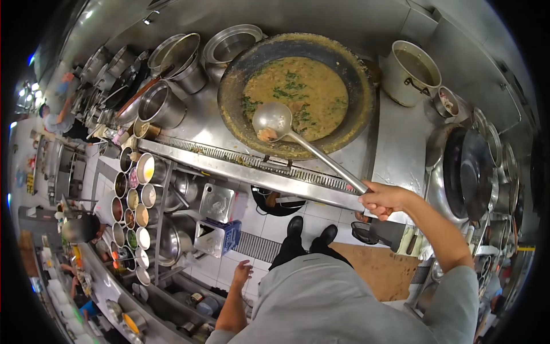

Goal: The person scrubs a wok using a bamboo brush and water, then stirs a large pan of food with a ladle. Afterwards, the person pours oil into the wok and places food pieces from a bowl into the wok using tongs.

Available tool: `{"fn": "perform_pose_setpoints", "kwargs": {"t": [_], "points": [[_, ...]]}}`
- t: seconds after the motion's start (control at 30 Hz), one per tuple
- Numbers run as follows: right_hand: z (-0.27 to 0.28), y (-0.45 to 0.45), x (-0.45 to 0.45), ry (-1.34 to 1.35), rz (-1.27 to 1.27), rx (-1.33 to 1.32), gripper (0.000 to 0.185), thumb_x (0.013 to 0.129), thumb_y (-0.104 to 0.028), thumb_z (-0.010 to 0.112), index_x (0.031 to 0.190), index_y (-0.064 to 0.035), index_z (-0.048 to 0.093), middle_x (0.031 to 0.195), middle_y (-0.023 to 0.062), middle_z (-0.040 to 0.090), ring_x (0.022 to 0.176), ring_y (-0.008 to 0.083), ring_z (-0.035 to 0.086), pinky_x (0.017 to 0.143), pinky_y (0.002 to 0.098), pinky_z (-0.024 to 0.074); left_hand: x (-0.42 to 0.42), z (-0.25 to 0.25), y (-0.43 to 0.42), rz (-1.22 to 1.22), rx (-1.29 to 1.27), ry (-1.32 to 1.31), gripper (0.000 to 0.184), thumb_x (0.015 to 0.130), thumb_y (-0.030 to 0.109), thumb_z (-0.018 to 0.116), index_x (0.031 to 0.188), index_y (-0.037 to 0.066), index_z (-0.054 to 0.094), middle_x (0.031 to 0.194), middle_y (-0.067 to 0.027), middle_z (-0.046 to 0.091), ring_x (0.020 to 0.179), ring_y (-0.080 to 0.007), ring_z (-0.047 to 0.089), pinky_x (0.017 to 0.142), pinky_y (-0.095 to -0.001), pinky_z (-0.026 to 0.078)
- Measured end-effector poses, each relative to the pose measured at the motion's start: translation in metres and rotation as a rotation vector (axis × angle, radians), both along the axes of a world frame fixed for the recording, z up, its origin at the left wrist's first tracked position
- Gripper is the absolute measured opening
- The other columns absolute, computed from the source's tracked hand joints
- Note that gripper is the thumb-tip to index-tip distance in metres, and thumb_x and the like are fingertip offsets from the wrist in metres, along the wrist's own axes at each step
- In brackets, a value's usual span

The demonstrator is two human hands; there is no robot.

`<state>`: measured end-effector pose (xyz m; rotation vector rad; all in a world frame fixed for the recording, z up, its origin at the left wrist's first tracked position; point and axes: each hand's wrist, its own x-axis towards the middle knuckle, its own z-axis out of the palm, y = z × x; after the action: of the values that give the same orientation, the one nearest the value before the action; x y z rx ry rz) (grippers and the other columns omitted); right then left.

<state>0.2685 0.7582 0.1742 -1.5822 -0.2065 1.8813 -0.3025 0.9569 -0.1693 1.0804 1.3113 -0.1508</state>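
My right hand (382, 200) is wrapped round the handle end of a long metal ladle (327, 157). The ladle's bowl is over the near left part of a large wok (355, 123), with some food inside it. Thick yellowish stew (321, 86) with green leaves fills the middle of the wok. Whether the bowl touches the stew, I cannot tell. My left hand (242, 273) hangs low beside my body, fingers loosely apart, holding nothing.
Steel pots (162, 106) stand left of the wok, and a tall pot (409, 74) stands right. Several seasoning containers (133, 198) fill a rack at left. Dark woks (475, 172) are stacked at right. A brown mat (372, 269) lies on the floor. Another person (60, 121) is far left.
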Motion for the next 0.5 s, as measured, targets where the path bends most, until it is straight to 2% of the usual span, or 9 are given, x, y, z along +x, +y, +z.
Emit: {"fn": "perform_pose_setpoints", "kwargs": {"t": [0.03,0.07,0.1,0.17,0.2,0.4,0.5], "points": [[-0.001,0.004,-0.004,-0.048,0.012,0.031,0.052,0.094,-0.012,0.051,0.142,-0.0168,0.031,0.062,-0.0028,0.037,0.041,0.0053,0.034,0.037,0.0228,0.0342,-0.003,-0.004,-0.004,-0.047,-0.015,0.038,0.04,0.092,0.016,0.05,0.132,0.011,0.047,0.104,-0.0066,0.065,0.085,-0.0174,0.064,0.066,-0.033,0.053],[-0.001,0.003,-0.01,-0.184,0.086,0.035,0.051,0.094,-0.012,0.05,0.141,-0.0142,0.031,0.061,-0.0009,0.042,0.039,0.0081,0.04,0.035,0.0254,0.0358,-0.004,-0.007,-0.007,-0.036,-0.021,0.043,0.04,0.092,0.016,0.05,0.132,0.011,0.047,0.104,-0.0066,0.065,0.085,-0.0174,0.064,0.066,-0.033,0.053],[0.005,-0.001,-0.017,-0.177,0.098,0.029,0.051,0.094,-0.012,0.05,0.141,-0.0142,0.031,0.061,-0.0009,0.042,0.039,0.0081,0.04,0.035,0.0254,0.0358,-0.001,-0.008,-0.007,-0.026,-0.035,0.067,0.041,0.09,0.015,0.054,0.13,0.01,0.048,0.102,-0.0069,0.065,0.082,-0.0174,0.064,0.063,-0.0316,0.052],[0.025,-0.009,-0.029,-0.592,0.255,-0.001,0.054,0.093,-0.01,0.051,0.142,-0.0121,0.029,0.061,0.0026,0.048,0.038,0.0118,0.047,0.034,0.0283,0.0383,0.003,-0.007,-0.004,-0.006,-0.053,0.097,0.043,0.087,0.014,0.058,0.129,0.01,0.049,0.099,-0.0073,0.065,0.079,-0.0174,0.064,0.06,-0.0302,0.052],[0.027,-0.013,-0.028,-0.623,0.27,-0.037,0.058,0.091,-0.008,0.05,0.144,-0.011,0.026,0.062,0.0057,0.052,0.038,0.0139,0.05,0.035,0.0292,0.0401,0.006,-0.004,-0.003,0.001,-0.033,0.072,0.043,0.087,0.015,0.058,0.129,0.01,0.049,0.099,-0.0074,0.065,0.079,-0.0177,0.064,0.06,-0.031,0.052],[0.009,0.006,-0.038,-0.579,0.236,0.05,0.059,0.09,-0.007,0.048,0.144,-0.0095,0.024,0.059,0.0062,0.052,0.037,0.0145,0.049,0.034,0.0294,0.0413,0.023,0.005,0.011,-0.026,0.022,0.028,0.042,0.088,0.016,0.057,0.129,0.01,0.05,0.098,-0.0072,0.065,0.08,-0.0177,0.064,0.061,-0.0314,0.051],[0.025,0.001,-0.036,-0.607,0.269,0.045,0.056,0.09,-0.006,0.048,0.141,-0.0075,0.026,0.061,0.0078,0.055,0.037,0.0144,0.049,0.033,0.0297,0.0409,0.028,0.007,0.027,-0.033,0.05,-0.018,0.04,0.092,0.02,0.054,0.131,0.011,0.049,0.106,-0.0088,0.064,0.088,-0.0185,0.064,0.068,-0.0338,0.053]]}}
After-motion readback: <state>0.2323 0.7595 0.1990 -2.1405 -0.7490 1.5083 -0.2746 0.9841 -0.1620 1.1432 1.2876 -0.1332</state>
